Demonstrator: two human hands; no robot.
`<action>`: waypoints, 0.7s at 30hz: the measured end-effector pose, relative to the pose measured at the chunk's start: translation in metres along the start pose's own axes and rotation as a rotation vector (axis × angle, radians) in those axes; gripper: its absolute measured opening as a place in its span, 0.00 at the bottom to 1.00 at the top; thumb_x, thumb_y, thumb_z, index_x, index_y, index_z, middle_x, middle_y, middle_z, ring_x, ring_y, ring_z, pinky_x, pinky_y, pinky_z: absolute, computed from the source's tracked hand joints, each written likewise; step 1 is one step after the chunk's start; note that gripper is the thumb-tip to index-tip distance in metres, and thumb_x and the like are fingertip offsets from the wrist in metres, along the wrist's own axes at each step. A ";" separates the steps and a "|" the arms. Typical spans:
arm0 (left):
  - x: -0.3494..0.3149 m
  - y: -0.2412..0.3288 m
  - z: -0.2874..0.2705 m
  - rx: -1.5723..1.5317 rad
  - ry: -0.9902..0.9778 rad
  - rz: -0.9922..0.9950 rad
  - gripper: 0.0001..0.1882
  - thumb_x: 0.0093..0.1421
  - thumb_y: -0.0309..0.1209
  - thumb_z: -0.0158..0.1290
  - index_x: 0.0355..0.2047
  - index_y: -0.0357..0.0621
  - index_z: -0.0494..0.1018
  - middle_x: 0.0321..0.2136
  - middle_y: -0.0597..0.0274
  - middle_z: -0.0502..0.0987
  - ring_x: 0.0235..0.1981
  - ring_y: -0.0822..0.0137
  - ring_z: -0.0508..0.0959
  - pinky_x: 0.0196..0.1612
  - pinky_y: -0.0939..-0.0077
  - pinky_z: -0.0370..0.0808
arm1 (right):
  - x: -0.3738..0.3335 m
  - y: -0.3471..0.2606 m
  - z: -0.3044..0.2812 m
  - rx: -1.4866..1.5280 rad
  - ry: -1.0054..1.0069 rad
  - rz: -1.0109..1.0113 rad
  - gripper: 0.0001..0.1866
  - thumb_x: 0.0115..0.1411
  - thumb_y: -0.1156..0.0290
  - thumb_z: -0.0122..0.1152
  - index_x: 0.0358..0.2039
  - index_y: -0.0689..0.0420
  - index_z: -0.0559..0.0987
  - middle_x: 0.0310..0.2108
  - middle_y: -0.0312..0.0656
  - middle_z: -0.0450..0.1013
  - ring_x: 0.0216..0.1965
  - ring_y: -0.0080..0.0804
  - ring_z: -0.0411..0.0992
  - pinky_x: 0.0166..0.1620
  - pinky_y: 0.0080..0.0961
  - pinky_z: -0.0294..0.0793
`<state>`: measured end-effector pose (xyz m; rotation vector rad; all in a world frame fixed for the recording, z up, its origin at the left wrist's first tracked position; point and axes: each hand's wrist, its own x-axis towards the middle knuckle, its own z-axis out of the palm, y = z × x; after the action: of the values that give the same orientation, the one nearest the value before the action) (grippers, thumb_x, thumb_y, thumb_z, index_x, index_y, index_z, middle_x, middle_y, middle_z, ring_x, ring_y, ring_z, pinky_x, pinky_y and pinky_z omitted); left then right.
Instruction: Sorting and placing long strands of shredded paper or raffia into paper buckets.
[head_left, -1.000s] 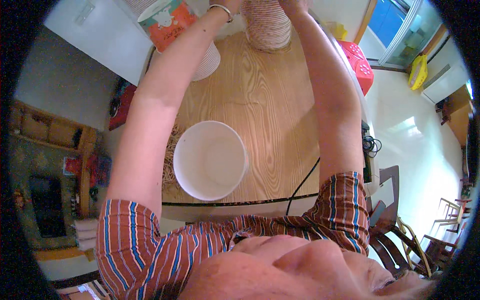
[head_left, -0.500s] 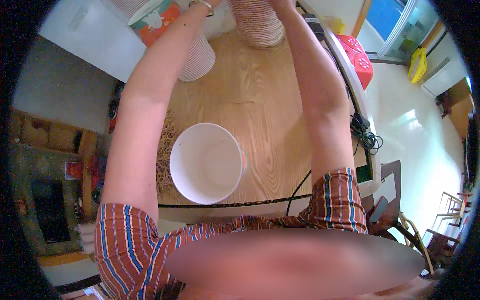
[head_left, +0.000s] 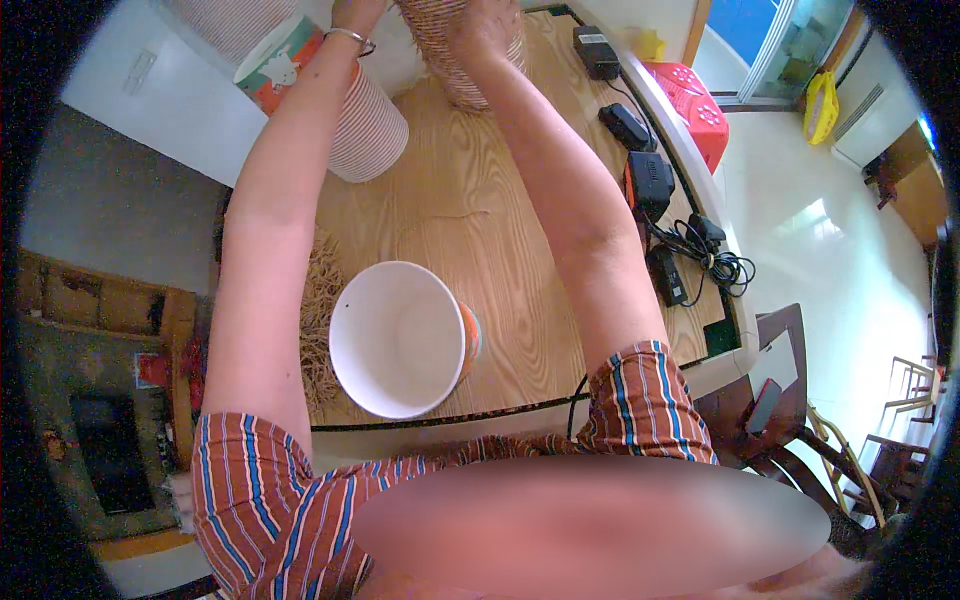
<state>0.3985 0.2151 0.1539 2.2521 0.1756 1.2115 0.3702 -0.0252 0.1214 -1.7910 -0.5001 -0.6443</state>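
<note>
At the far edge of the table, my right hand (head_left: 483,33) is wrapped against the side of a tall stack of nested paper buckets (head_left: 462,82), whose rims make a ribbed column. The stack leans, and its upper end runs out of view. My left hand (head_left: 357,14), with a bracelet at the wrist, is by the top edge just left of it; its fingers are cut off. Under my left forearm lies another ribbed bucket stack (head_left: 372,130) with a green and orange printed bucket (head_left: 280,62) at its end. A single white-lined bucket (head_left: 400,340) stands upright near me, its inside bare.
Crinkled paper shreds (head_left: 322,335) lie at the table's left side. Along the right edge are black power adapters (head_left: 650,185) and a coiled cable (head_left: 730,268). A red plastic stool (head_left: 690,110) stands beyond that edge. A white panel (head_left: 150,95) is at the far left.
My right hand and arm have swung left, and the stack at the far edge has shifted left and tilted. The adapters on the right now show more fully. The whole view has shifted slightly.
</note>
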 end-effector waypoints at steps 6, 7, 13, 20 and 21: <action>-0.012 0.009 -0.006 -0.060 -0.021 -0.144 0.12 0.52 0.25 0.58 0.36 0.37 0.69 0.32 0.57 0.78 0.32 0.69 0.75 0.35 0.76 0.75 | -0.001 -0.012 -0.016 0.011 -0.054 0.019 0.50 0.48 0.39 0.66 0.57 0.67 0.61 0.54 0.58 0.64 0.59 0.55 0.61 0.60 0.43 0.62; -0.016 0.013 -0.004 -0.059 -0.017 -0.149 0.12 0.52 0.25 0.58 0.36 0.37 0.69 0.32 0.57 0.78 0.32 0.69 0.75 0.35 0.76 0.75 | 0.005 -0.005 -0.010 0.004 -0.116 0.038 0.44 0.51 0.44 0.65 0.56 0.67 0.63 0.53 0.58 0.65 0.57 0.56 0.63 0.58 0.43 0.65; -0.026 0.038 0.019 0.096 -0.076 0.011 0.13 0.56 0.29 0.57 0.37 0.38 0.67 0.34 0.55 0.79 0.37 0.66 0.79 0.41 0.72 0.76 | 0.047 0.089 0.055 0.001 -0.077 0.004 0.24 0.56 0.71 0.55 0.52 0.63 0.65 0.49 0.59 0.67 0.51 0.61 0.68 0.51 0.48 0.71; -0.027 0.037 0.000 -0.019 -0.040 0.013 0.16 0.54 0.27 0.56 0.41 0.40 0.65 0.38 0.52 0.78 0.42 0.59 0.80 0.44 0.67 0.76 | 0.047 0.053 0.041 0.021 -0.112 -0.017 0.21 0.56 0.76 0.50 0.52 0.57 0.66 0.47 0.59 0.67 0.48 0.63 0.69 0.49 0.51 0.71; -0.028 0.034 -0.001 -0.143 -0.106 0.024 0.15 0.55 0.27 0.56 0.41 0.40 0.65 0.38 0.53 0.77 0.42 0.59 0.80 0.44 0.67 0.76 | 0.053 0.061 0.043 -0.063 -0.133 0.008 0.22 0.55 0.77 0.51 0.53 0.57 0.66 0.49 0.59 0.66 0.48 0.62 0.69 0.49 0.51 0.71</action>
<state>0.3766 0.1773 0.1520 2.1924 0.0208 1.0787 0.4560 -0.0013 0.1011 -1.9028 -0.5681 -0.5426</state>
